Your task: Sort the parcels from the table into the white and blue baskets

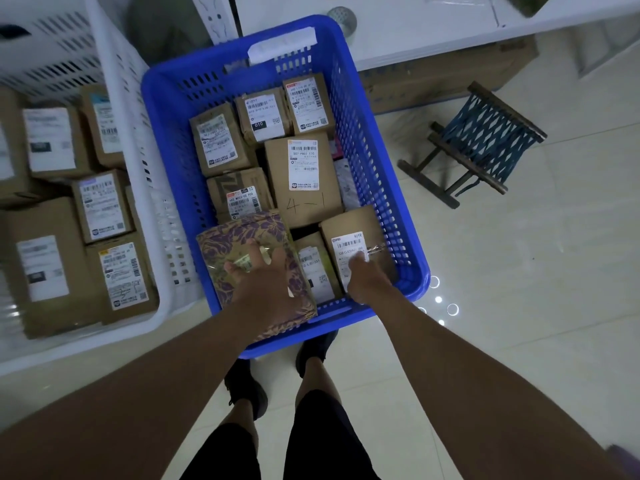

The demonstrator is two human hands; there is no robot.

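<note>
Pale glossy floor tiles [502,341] fill the scene, and right in the middle sits the blue perforated plastic basket [388,188], packed with brown cardboard parcels. Down at its near left corner is the star of the moment: a box wrapped in gold paper with a purple floral pattern [242,237], tilted, its near end propped up on the basket's front rim. The left hand [266,285] lies on top of it, fingers spread wide and flat against the wrapping, pressing rather than gripping. Just beside it, the right hand [367,278] reaches into the near right corner, onto a brown cardboard parcel with a white barcode label [349,233]; the fingers curl down at the label's lower edge, but whether they actually pinch it I cannot tell.

Further in, a taller brown box with "4-1" handwritten under its label [301,181] stands in the centre, with smaller labelled boxes ranked behind it along the far wall. To the left, touching the blue one, a white slotted plastic basket [138,133] holds its own load of brown labelled cartons. Off to the right, well apart, a small wooden folding stool with a dark blue woven seat [485,140] stands on the tiles. Beyond the baskets runs the edge of a white table [433,36].
</note>
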